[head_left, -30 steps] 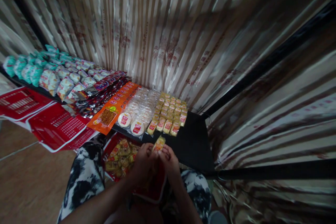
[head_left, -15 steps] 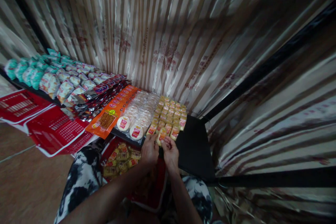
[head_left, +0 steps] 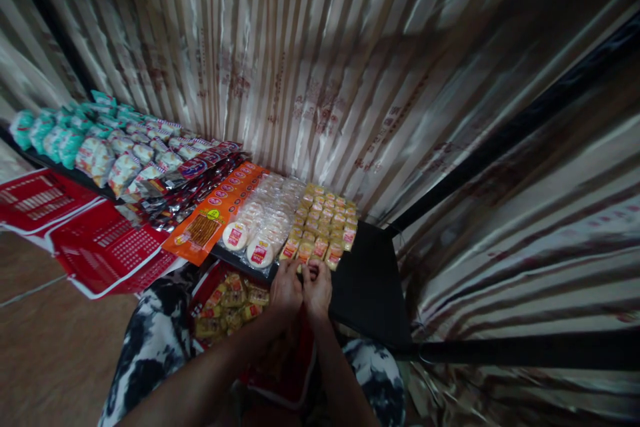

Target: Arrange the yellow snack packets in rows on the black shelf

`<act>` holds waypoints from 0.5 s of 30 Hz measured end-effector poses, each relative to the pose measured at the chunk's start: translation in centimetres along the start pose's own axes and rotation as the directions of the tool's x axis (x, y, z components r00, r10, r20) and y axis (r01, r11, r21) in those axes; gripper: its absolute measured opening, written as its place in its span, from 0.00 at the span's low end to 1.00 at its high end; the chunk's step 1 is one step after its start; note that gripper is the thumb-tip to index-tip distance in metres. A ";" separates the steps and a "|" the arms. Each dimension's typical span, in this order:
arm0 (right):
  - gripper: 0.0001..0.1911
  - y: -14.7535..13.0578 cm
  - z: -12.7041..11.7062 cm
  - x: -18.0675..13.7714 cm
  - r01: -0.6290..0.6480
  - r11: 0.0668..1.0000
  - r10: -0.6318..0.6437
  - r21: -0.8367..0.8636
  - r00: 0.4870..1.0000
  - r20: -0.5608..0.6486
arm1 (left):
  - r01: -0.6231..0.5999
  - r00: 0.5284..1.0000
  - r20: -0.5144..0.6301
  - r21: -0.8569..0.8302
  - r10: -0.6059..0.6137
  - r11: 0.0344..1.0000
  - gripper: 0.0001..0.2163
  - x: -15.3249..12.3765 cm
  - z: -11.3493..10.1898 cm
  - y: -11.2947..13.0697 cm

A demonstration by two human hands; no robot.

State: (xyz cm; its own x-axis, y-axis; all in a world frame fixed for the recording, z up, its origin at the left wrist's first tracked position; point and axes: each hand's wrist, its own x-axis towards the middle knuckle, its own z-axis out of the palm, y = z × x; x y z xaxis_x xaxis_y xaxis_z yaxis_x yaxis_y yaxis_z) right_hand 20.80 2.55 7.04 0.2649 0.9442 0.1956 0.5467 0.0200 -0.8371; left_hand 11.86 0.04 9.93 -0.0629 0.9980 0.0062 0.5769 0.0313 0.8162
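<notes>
Two bare hands are close together, a bit below the middle of the frame. The left hand (head_left: 287, 292) and the right hand (head_left: 317, 288) are side by side, with a thin gap between them. Both reach up the frame to the front edge of a black shelf (head_left: 370, 287). Their fingers are at the near end of a small yellow pack (head_left: 305, 253). This pack is in the front row, second from the left.

The pack lies just past the fingers, toward the top of the frame. Its long way goes from near to far, and its far end leans a little to the right. The left hand is by its left side and the right hand is by its right side, so I cannot say that one hand is nearer. The fingers are bent and hide the end of the pack, so I cannot tell if the grip of each hand is squeezing it or only touching it.

Other yellow packs (head_left: 326, 213) sit in neat rows behind it. Just to the left are round white crackers (head_left: 235, 235) in clear wrap, then an orange bag (head_left: 220, 199). White bags (head_left: 125, 163) and green bags (head_left: 55, 137) are at the left of the frame. Low in the frame, a red basket (head_left: 300, 380) holds loose yellow packs (head_left: 234, 293).
</notes>
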 end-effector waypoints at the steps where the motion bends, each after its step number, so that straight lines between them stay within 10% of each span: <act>1: 0.11 0.0 0.0 0.0 0.013 1.000 -0.013 -0.007 1.000 0.000 | -0.010 1.000 0.011 0.004 0.010 1.000 0.22 0.0 0.0 -0.1; 15: 0.15 -0.8 -1.3 -5.6 0.110 0.994 -0.110 0.012 0.994 -0.009 | -0.118 0.993 -0.046 -0.104 0.113 0.988 0.14 -3.1 -0.8 -2.8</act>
State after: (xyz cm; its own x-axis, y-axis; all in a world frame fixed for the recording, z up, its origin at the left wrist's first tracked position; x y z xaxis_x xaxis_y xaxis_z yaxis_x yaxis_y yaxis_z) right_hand 19.90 -3.21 7.22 0.2107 0.9332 0.2910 0.5631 0.1275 -0.8165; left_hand 9.79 -3.24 8.14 -0.0341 0.9916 0.1250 0.4927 -0.0922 0.8653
